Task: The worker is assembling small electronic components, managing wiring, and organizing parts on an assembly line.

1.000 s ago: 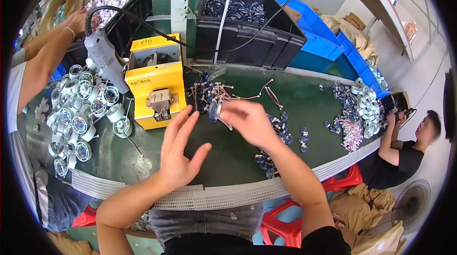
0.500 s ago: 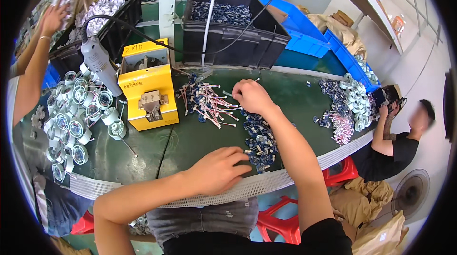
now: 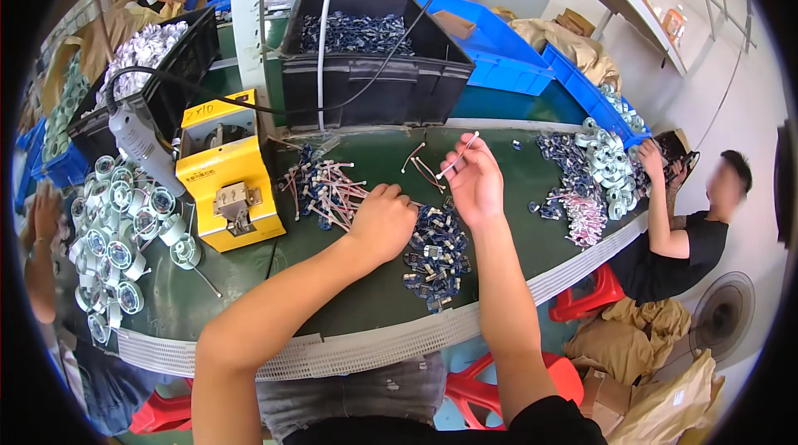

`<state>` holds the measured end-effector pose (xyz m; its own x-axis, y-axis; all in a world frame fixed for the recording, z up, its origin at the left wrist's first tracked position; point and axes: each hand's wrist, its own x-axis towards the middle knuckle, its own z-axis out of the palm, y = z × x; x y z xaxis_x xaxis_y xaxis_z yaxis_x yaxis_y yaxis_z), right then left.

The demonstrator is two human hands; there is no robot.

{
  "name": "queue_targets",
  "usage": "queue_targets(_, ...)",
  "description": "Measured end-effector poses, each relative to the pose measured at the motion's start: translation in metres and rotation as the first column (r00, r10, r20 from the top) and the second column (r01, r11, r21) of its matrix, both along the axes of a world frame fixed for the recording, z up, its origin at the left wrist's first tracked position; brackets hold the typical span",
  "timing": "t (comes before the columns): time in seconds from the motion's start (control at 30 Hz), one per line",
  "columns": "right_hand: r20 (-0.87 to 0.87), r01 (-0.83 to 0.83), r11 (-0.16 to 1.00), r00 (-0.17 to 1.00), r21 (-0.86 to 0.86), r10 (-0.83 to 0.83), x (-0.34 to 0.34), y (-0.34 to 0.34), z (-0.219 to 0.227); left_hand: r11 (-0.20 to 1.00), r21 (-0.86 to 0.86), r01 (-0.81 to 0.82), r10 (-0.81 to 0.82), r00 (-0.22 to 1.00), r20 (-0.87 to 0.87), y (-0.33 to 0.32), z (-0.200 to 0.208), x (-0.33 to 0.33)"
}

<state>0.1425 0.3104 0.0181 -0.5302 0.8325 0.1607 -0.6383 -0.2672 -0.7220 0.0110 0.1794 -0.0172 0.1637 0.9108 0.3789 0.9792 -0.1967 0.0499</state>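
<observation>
My right hand (image 3: pixel 476 187) is raised over the green work surface with its palm turned up. A short pink-and-white connector wire (image 3: pixel 458 155) lies across its fingertips, held against the thumb. Just left of it a few loose connector wires (image 3: pixel 421 167) lie on the surface. My left hand (image 3: pixel 384 222) is closed, its fingertips curled down between a pile of wires with white plugs (image 3: pixel 332 190) and a heap of small blue circuit boards (image 3: pixel 436 258). Whatever those fingers pinch is hidden.
A yellow bench machine (image 3: pixel 229 183) stands left of the wires, beside many round white-green parts (image 3: pixel 112 237). Behind are black bins (image 3: pixel 374 88) and blue trays (image 3: pixel 507 67). More boards and wires (image 3: pixel 582 216) lie at right, near a seated person (image 3: pixel 686 229).
My left hand has moved up and away from the table edge to the boards' upper end. My right hand has turned palm up with a wire. The whole view has shifted slightly.
</observation>
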Motion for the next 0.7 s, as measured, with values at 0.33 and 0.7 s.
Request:
queue_targets(0.33,-0.017,-0.006,1.0,1.0,-0.025,0.006,-0.004,0.01,-0.005,0.996,0.049,0.069,-0.073,0.995,0.068,-0.03,0.003,0.024)
queue_targets(0.7,0.512,-0.471,0.814,0.819,0.34,0.26,-0.021,-0.086,0.009,0.994,-0.092,-0.067,0.113,0.501,0.858,-0.127,0.031,-0.032)
